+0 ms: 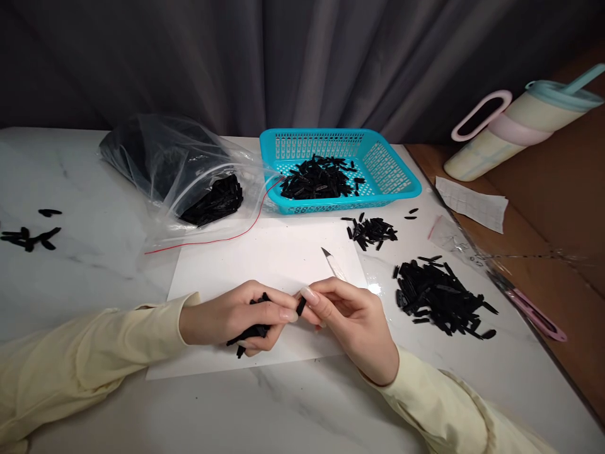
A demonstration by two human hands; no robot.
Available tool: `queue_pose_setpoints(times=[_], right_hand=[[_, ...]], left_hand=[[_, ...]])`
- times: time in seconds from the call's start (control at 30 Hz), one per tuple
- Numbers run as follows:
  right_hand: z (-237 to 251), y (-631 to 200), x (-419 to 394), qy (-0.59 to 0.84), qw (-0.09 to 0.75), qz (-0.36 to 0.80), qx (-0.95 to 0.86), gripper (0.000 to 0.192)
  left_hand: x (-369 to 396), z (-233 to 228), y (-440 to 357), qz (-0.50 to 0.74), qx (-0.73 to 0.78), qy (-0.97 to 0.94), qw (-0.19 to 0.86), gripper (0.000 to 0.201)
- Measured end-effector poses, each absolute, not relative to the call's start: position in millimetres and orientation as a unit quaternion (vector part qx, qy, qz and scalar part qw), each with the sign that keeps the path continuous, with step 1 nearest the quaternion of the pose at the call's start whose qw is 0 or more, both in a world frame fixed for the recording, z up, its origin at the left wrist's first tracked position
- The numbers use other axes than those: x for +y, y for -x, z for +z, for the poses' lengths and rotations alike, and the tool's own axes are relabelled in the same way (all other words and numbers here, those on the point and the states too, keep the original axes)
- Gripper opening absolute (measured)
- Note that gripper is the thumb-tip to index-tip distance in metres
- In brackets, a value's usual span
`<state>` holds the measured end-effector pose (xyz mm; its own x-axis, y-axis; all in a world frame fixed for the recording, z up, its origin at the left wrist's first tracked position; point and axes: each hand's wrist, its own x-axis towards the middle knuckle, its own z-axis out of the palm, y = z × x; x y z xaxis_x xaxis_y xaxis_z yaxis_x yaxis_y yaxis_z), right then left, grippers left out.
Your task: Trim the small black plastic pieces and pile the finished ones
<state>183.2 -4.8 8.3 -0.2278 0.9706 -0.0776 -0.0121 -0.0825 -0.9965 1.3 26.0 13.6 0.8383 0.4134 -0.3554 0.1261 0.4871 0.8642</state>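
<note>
My left hand (pixel 255 315) is closed around a bunch of small black strips (pixel 258 331), some sticking out below the fingers. Between the fingertips of both hands is one short black piece (pixel 301 306); my right hand (pixel 352 318) pinches it with thumb and forefinger. Both hands are over a white sheet of paper (pixel 217 277). A craft knife (pixel 333 262) with a pointed blade lies on the paper just beyond my right hand. What exactly the black pieces are I cannot make out.
A clear zip bag (pixel 161 164) of black pieces lies at the back left. Beside it stands a blue basket (pixel 397 167) holding more. Piles of strips (pixel 439 296) lie at right, a few (pixel 31 239) at left. Pink-handled scissors (pixel 534 309) and a tumbler (pixel 501 139) are far right.
</note>
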Motion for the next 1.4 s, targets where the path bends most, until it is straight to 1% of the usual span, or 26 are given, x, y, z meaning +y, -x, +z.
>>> queue_pose_setpoints(times=[0.47, 0.63, 0.9, 1.1, 1.17, 1.23, 1.3, 1.4], right_hand=[[9.0, -185.5, -5.4, 0.46, 0.431, 0.564, -0.534, 0.018], [4.4, -191.1, -4.0, 0.428, 0.43, 0.584, -0.539, 0.014], [3.5, -192.4, -3.8, 0.415, 0.446, 0.574, -0.548, 0.01], [7.4, -193.1, -3.9, 0.434, 0.408, 0.555, -0.581, 0.017], [9.3, -194.2, -3.7, 0.414, 0.383, 0.542, -0.622, 0.022], [10.7, -195.0, -3.4, 0.382, 0.361, 0.515, -0.677, 0.031], [11.0, -195.5, -3.0, 0.355, 0.347, 0.481, -0.723, 0.039], [10.5, -196.2, -1.6, 0.328, 0.339, 0.456, -0.755, 0.036]], left_hand=[[25.3, 12.1, 1.0, 0.094, 0.268, -0.507, 0.814, 0.029], [28.1, 13.8, 1.3, 0.109, 0.279, -0.484, 0.823, 0.031], [29.6, 14.1, 1.4, 0.131, 0.291, -0.434, 0.843, 0.029], [28.8, 14.1, 0.9, 0.113, 0.29, -0.478, 0.821, 0.029], [28.0, 14.4, 0.5, 0.114, 0.293, -0.491, 0.813, 0.028], [27.1, 14.5, 0.3, 0.115, 0.3, -0.5, 0.804, 0.029], [26.5, 13.9, 0.3, 0.113, 0.305, -0.513, 0.794, 0.032], [26.3, 11.5, 0.8, 0.114, 0.293, -0.53, 0.787, 0.041]])
